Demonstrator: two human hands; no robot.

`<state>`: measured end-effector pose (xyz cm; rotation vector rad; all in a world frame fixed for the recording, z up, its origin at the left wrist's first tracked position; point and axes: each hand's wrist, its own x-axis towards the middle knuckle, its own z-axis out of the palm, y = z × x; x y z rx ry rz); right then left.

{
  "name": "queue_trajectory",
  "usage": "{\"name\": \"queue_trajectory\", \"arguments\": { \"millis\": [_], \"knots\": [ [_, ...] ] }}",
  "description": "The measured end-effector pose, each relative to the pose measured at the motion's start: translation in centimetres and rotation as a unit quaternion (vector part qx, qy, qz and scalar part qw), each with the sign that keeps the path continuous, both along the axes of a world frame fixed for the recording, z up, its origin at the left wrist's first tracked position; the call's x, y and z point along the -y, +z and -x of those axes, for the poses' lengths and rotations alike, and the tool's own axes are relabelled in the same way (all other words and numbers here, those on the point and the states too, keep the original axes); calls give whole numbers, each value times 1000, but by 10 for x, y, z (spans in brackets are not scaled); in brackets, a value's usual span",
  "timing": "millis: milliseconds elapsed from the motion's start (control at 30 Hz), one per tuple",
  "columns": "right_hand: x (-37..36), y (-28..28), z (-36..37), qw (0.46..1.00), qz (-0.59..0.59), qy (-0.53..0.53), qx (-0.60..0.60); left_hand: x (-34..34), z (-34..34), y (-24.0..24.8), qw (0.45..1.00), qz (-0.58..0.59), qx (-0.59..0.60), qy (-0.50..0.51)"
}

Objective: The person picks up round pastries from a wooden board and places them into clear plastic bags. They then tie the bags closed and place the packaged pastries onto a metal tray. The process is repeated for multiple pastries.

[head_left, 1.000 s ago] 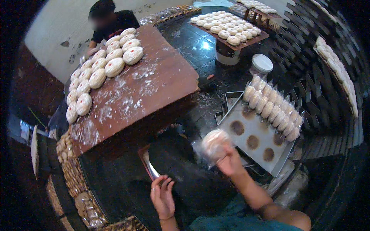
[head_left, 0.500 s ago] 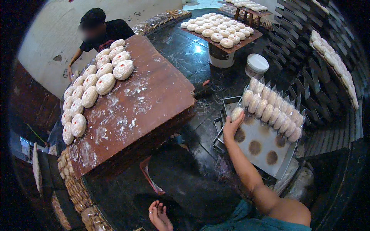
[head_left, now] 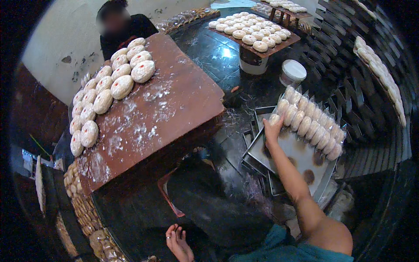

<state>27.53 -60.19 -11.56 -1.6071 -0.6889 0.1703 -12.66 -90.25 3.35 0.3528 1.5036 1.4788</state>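
My right hand [head_left: 273,128] is closed around a pale round bun [head_left: 274,118], at the near-left end of rows of plastic-wrapped buns [head_left: 311,129]. Those buns stand on edge along the far side of a grey metal tray [head_left: 286,150], whose bare part carries round brown scorch marks. My left hand [head_left: 178,244] rests low near my lap, away from everything, its fingers loosely curled and slightly apart with nothing in them. To the left, floured round buns with red dots [head_left: 121,87] line the far-left side of a brown board [head_left: 170,109] dusted with flour.
Other metal trays [head_left: 246,163] lie under the bun tray. Farther off, a board of white buns [head_left: 260,46] sits on a bucket, beside a lidded white tub [head_left: 293,72]. A dark rack [head_left: 353,96] rises at right. A person [head_left: 126,30] is behind the brown board.
My right hand has moved slightly up and right with the bun, toward the wrapped rows. The person behind the board has shifted, and their arm has dropped from sight. My left hand barely changes.
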Motion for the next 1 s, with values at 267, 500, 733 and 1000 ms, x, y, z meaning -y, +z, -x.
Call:
{"name": "queue_trajectory", "arguments": {
  "millis": [267, 500, 733, 1000],
  "knots": [
    [9, -27, 6, 993, 72, -71, 65, 27, 10, -14, 999, 31, -3, 24],
    [26, -16, 14, 988, 114, -34, 95, 33, 21, -12, 999, 36, -4, 31],
    [143, 103, 155, 976, -17, 214, -24, 67, 74, -38, 998, 5, 16, 68],
    [187, 79, 465, 398, 262, 866, 149, 136, 129, -87, 985, -67, 148, 59]
  ]
}}
